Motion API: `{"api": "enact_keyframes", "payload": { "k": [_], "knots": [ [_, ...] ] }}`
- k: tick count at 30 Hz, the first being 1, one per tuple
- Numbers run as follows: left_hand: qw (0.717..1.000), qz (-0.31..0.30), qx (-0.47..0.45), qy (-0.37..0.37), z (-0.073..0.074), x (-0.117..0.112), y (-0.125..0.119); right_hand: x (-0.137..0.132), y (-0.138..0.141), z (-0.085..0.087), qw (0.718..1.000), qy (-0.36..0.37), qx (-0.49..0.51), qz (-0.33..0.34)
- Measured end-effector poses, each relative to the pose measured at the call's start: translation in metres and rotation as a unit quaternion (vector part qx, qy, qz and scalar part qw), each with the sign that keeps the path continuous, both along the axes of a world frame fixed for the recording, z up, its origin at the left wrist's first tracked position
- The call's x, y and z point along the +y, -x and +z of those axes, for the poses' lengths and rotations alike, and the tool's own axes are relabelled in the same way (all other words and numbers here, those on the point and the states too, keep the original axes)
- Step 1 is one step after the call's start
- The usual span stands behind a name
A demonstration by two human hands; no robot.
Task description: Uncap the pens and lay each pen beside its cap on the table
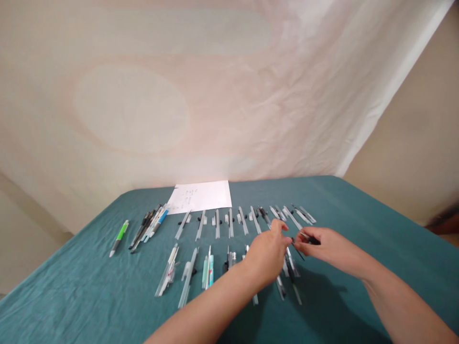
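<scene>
My left hand [267, 253] hovers over the near row of pen parts [229, 267] on the teal cloth, fingers pinched toward my right hand. My right hand [322, 246] is closed on a thin dark pen piece [304, 237], perhaps a refill with a small black part. The two hands' fingertips nearly meet over the table. Whether the left fingers also grip the thin piece is hidden. Clear barrels and small parts lie under both hands.
A far row of clear pen barrels with small black parts [247, 220] runs across the table. A bundle of whole pens [150, 223] and a green pen [120, 236] lie at the left. A white paper sheet [202, 196] sits at the back. A pale sheet hangs behind.
</scene>
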State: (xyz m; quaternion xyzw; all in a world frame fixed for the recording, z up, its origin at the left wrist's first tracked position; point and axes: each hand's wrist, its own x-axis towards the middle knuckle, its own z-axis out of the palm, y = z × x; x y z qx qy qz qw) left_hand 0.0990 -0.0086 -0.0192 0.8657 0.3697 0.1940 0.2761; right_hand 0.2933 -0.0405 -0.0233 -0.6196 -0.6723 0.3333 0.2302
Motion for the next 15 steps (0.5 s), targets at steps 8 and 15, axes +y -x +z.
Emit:
{"api": "enact_keyframes", "payload": {
  "k": [8, 15],
  "knots": [
    [0.966, -0.152, 0.104, -0.179, -0.007, -0.002, -0.003, 0.014, -0.029, -0.042, 0.984, 0.150, -0.096, -0.017],
    [0.943, -0.209, 0.146, -0.215, -0.022, -0.002, -0.004, 0.013, -0.030, -0.046, 0.983, 0.148, -0.112, 0.007]
  ]
}}
